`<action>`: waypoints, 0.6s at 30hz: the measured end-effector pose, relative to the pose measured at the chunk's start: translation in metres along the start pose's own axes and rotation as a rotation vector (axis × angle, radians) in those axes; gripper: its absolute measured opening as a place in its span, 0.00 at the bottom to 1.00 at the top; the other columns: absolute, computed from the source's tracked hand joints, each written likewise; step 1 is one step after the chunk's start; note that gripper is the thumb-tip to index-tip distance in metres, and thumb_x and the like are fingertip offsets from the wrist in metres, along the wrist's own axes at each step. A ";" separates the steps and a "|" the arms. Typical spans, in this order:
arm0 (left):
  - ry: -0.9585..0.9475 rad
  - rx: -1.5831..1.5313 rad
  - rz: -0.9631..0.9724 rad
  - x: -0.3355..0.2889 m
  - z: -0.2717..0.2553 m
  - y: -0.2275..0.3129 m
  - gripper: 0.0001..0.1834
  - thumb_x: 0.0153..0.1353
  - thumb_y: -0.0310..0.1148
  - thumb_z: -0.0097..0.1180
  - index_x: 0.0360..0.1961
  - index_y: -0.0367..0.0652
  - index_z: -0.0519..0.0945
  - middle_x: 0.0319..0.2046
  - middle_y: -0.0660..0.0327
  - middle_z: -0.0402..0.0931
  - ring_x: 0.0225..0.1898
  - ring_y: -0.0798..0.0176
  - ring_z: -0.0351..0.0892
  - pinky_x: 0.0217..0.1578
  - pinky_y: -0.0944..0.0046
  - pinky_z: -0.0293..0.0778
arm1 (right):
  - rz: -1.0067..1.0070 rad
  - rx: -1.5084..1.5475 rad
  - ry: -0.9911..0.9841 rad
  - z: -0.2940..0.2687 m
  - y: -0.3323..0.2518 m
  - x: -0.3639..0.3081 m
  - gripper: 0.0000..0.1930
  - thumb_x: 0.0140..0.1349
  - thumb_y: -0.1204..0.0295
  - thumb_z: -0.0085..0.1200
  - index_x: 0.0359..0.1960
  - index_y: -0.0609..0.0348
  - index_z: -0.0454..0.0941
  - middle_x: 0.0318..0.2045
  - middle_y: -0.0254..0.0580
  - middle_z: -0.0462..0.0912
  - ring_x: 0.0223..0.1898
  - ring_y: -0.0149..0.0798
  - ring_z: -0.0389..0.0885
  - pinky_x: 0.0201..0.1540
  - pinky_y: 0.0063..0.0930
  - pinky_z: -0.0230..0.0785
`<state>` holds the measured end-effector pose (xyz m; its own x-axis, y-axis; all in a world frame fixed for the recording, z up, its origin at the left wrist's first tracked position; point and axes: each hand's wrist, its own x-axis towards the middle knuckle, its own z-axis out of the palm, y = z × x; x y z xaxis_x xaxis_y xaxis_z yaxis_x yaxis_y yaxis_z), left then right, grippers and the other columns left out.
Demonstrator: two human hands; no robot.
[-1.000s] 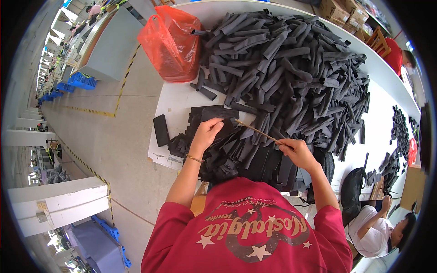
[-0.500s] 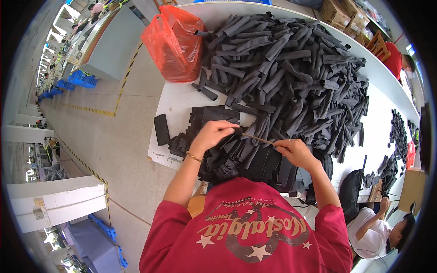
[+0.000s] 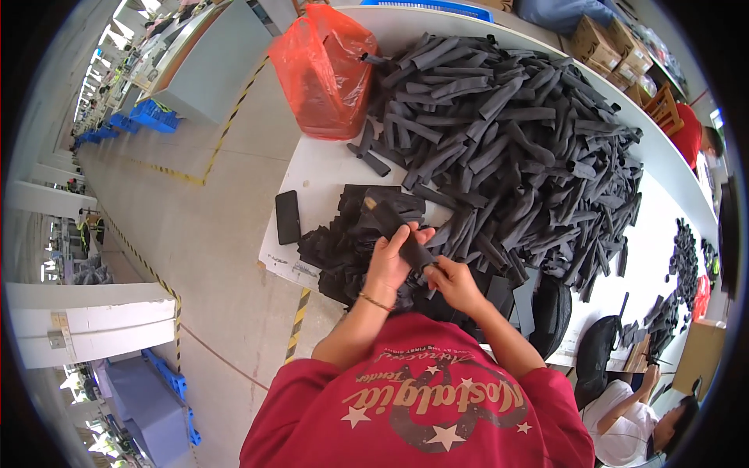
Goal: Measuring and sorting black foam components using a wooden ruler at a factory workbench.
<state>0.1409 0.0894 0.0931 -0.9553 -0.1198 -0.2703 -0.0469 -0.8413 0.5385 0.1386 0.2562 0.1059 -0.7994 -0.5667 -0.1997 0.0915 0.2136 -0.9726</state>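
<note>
My left hand (image 3: 392, 257) is closed around the middle of a dark grey fabric tube (image 3: 387, 220), which slants up to the left. At the tube's upper end a small tan tip (image 3: 370, 203) shows, perhaps the end of a thin stick. My right hand (image 3: 454, 284) pinches the tube's lower end; whether it also grips a stick is hidden. Below and left of my hands lies a heap of flat black fabric pieces (image 3: 331, 249). Beyond them is a large pile of dark grey fabric tubes (image 3: 515, 140).
A red plastic bag (image 3: 328, 86) stands at the table's far left corner. A black phone (image 3: 287, 218) lies near the left edge of the white table (image 3: 308, 175). To the right are a black mesh chair back (image 3: 551, 316) and a seated person in white (image 3: 628, 425).
The thin stick that stretched between my hands is now mostly out of sight. A fabric tube lies between them, my hands are closer together, and my right hand has moved left and down.
</note>
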 end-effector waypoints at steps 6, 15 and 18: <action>0.138 -0.138 0.047 0.000 0.012 -0.007 0.12 0.65 0.37 0.57 0.43 0.40 0.79 0.28 0.59 0.81 0.35 0.55 0.83 0.47 0.57 0.77 | -0.120 -0.136 0.352 0.044 0.010 -0.008 0.06 0.67 0.76 0.48 0.41 0.66 0.72 0.19 0.45 0.75 0.21 0.39 0.76 0.26 0.31 0.68; 0.235 -0.055 0.055 0.004 0.035 0.008 0.14 0.64 0.38 0.58 0.43 0.38 0.78 0.26 0.60 0.79 0.29 0.58 0.82 0.40 0.56 0.80 | -0.077 -0.152 0.310 0.042 0.012 -0.028 0.05 0.69 0.76 0.45 0.39 0.65 0.73 0.18 0.44 0.72 0.19 0.40 0.74 0.24 0.32 0.66; 0.200 -0.026 0.070 0.008 0.042 0.011 0.14 0.65 0.37 0.58 0.44 0.37 0.78 0.26 0.60 0.79 0.28 0.59 0.81 0.37 0.57 0.81 | -0.047 -0.126 0.295 0.038 0.006 -0.029 0.05 0.69 0.76 0.44 0.37 0.64 0.73 0.17 0.44 0.72 0.18 0.39 0.73 0.23 0.31 0.66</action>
<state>0.1205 0.1017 0.1307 -0.8786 -0.2790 -0.3876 0.0279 -0.8402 0.5415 0.1854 0.2435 0.1009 -0.9403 -0.3270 -0.0942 -0.0088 0.3001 -0.9539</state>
